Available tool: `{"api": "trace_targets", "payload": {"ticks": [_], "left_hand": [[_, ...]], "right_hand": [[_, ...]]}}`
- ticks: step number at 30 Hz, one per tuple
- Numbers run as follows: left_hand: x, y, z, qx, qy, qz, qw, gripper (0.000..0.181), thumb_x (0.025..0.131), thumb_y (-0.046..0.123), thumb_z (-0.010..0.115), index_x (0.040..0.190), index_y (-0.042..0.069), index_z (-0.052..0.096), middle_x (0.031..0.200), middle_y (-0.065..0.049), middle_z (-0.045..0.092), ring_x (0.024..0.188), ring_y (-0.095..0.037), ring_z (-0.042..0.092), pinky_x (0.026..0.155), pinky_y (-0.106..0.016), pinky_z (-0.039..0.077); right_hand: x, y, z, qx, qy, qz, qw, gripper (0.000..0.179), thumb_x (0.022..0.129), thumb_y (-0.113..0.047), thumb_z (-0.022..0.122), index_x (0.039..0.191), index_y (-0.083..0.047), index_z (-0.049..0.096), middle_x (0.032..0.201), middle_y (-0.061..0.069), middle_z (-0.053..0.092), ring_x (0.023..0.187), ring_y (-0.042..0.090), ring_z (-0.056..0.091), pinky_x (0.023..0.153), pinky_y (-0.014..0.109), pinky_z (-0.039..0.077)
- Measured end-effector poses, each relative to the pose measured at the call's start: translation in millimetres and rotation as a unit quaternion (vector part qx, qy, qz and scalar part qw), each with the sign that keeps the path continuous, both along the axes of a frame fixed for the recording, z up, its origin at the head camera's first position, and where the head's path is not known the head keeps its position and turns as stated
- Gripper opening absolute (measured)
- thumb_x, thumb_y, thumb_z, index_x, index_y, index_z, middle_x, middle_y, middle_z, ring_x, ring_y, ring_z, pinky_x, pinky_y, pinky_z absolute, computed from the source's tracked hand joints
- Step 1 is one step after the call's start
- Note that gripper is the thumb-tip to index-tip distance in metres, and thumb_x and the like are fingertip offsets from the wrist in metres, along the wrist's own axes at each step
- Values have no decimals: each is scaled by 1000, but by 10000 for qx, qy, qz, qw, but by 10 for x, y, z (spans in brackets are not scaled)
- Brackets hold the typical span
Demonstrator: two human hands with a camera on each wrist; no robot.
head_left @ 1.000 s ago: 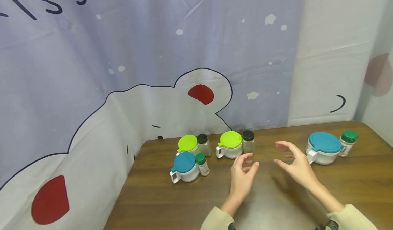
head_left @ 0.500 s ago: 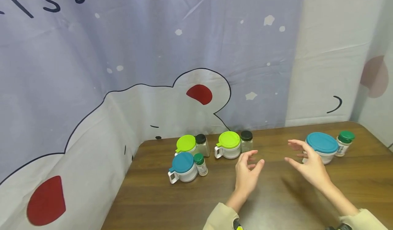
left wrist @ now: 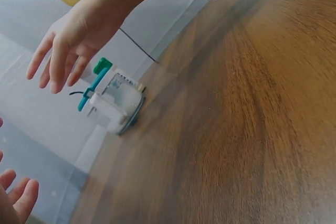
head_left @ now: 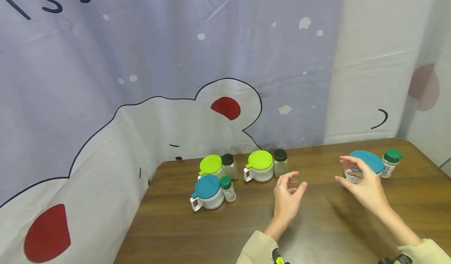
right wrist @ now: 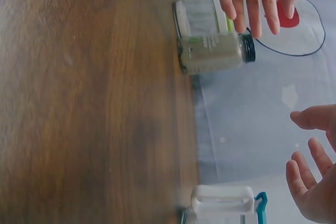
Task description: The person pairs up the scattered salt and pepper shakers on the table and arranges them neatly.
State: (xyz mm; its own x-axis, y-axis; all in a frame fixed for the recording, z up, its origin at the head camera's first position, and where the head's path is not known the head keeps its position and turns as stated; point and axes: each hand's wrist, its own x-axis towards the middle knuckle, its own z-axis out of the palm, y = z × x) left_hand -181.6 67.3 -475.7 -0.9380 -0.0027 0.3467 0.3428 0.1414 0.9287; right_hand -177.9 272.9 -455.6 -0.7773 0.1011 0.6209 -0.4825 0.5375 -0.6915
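Observation:
Both hands hover over the table with nothing in them. My right hand is in front of a blue-lidded container, partly covering it in the head view; its fingers are loosely bent, apart from the thumb. In the right wrist view the white handle of that container shows below the fingers. Beside it stands a green-capped shaker bottle. My left hand, fingers relaxed, is nearest a black-capped jar and a lime-lidded container with a white handle.
At the table's left stand another blue-lidded container, a green-capped shaker bottle, a second lime-lidded container and a black-capped jar. A printed curtain hangs behind the wooden table.
My right hand has moved right, from beside the right blue-lidded container to in front of it. The left hand has shifted slightly right. The head view has turned a little to the right.

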Motion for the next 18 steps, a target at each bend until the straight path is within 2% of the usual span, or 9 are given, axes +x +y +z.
{"api": "trace_targets", "payload": {"ticks": [8, 12, 18], "left_hand": [[-52, 65, -41, -47, -84, 75, 9999, 31, 84, 19, 70, 113, 11, 66, 112, -5, 63, 98, -17, 61, 80, -31, 57], [-82, 99, -67, -63, -58, 122, 9999, 30, 84, 18, 70, 113, 11, 67, 111, -7, 64, 97, -20, 62, 79, -30, 57], [-142, 142, -105, -73, -181, 201, 9996, 30, 83, 19, 71, 112, 11, 67, 110, -5, 65, 97, -19, 63, 78, -26, 56]], "right_hand": [[25, 73, 18, -151, 6, -62, 9999, 61, 66, 15, 77, 122, 3, 57, 111, -28, 56, 99, -12, 55, 80, 0, 43], [15, 126, 40, -154, 55, -122, 9998, 60, 66, 16, 77, 121, 4, 57, 109, -24, 58, 98, -11, 55, 80, -1, 43], [-14, 226, 48, -195, -65, -242, 9995, 59, 69, 12, 76, 124, 2, 56, 107, -26, 58, 95, -14, 56, 78, -1, 43]]}}
